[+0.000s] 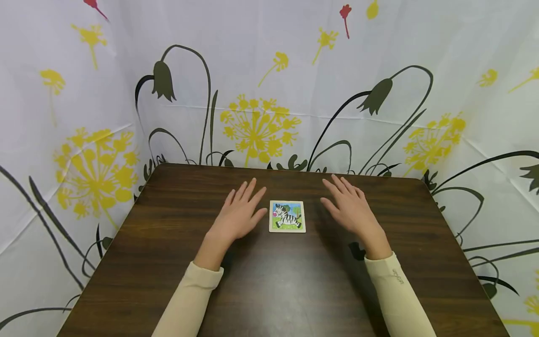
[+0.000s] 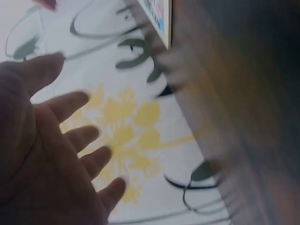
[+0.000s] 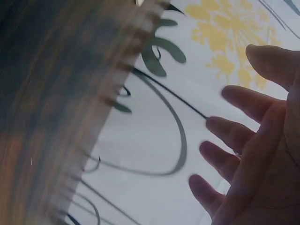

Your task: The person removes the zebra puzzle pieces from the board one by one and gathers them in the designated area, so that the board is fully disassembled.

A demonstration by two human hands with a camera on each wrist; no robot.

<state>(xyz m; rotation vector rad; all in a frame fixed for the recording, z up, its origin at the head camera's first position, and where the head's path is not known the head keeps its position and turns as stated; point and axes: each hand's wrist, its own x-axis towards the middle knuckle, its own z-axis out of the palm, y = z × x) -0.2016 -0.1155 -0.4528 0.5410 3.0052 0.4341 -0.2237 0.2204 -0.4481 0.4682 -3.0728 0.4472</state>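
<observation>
A square zebra picture puzzle (image 1: 287, 216) with a pale frame lies flat on the dark table. To its left is my left hand (image 1: 236, 213), palm down with the fingers spread, holding nothing. My right hand (image 1: 350, 207) is on the other side, farther from the puzzle, its fingers extended and nothing in them. In the left wrist view a corner of the puzzle (image 2: 161, 16) shows at the top, beyond the left hand (image 2: 51, 145). The right wrist view has the right hand (image 3: 255, 140) with fingers apart, touching nothing.
The brown wooden table (image 1: 269, 290) reaches back to a white curtain (image 1: 269, 42) printed with yellow and dark green flowers. The curtain also hangs along the left and right sides. A small dark patch (image 1: 357, 251) shows on the table beside the right wrist.
</observation>
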